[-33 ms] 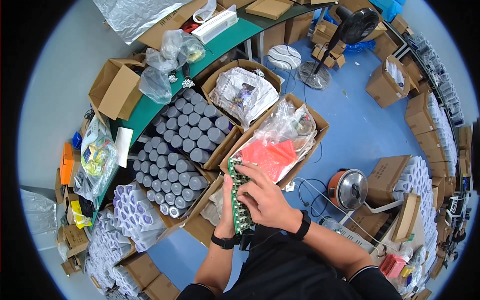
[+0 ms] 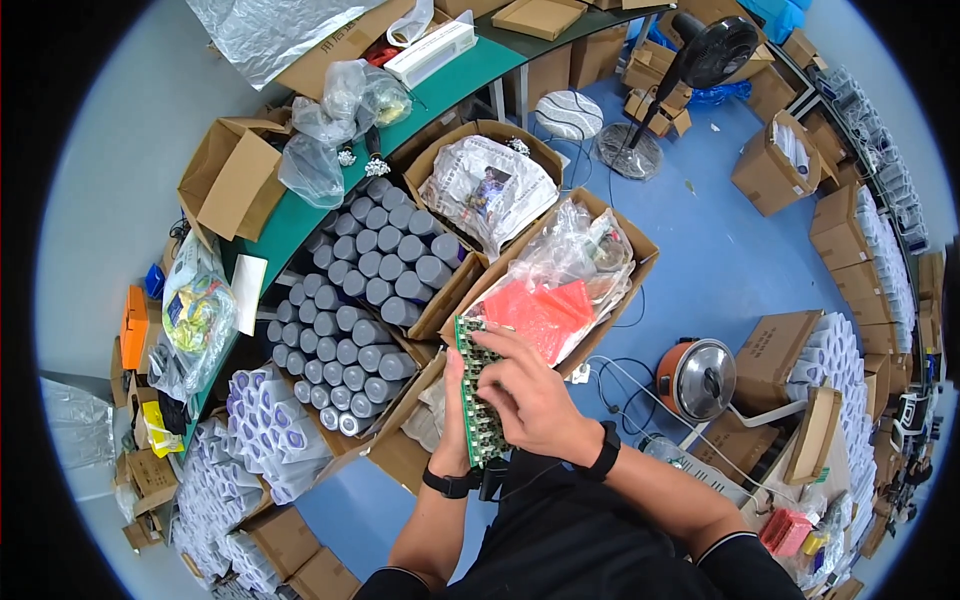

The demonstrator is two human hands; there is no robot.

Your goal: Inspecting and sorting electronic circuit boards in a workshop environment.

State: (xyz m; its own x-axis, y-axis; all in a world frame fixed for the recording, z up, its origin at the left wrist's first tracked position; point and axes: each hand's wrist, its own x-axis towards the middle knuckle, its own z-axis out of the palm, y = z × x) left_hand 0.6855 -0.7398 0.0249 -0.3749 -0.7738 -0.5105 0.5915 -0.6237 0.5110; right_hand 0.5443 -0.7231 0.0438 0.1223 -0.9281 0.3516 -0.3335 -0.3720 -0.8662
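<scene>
Both hands grip a stack of green circuit boards (image 2: 474, 395) above the floor — left hand (image 2: 452, 425) closed underneath, right hand (image 2: 525, 392) clasped over the top. Beside them, a carton of red bags (image 2: 541, 312) sits open, and the cartons of grey cylinders (image 2: 385, 262) look full.

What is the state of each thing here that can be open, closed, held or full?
Green circuit board: held by both hands.
Left hand: gripping the board from beneath.
Right hand: fingers resting on top of the board.
Box of grey cylinders: open, full.
Box of red bags: open.
Floor fan: upright.
Cooker: lid on.
</scene>
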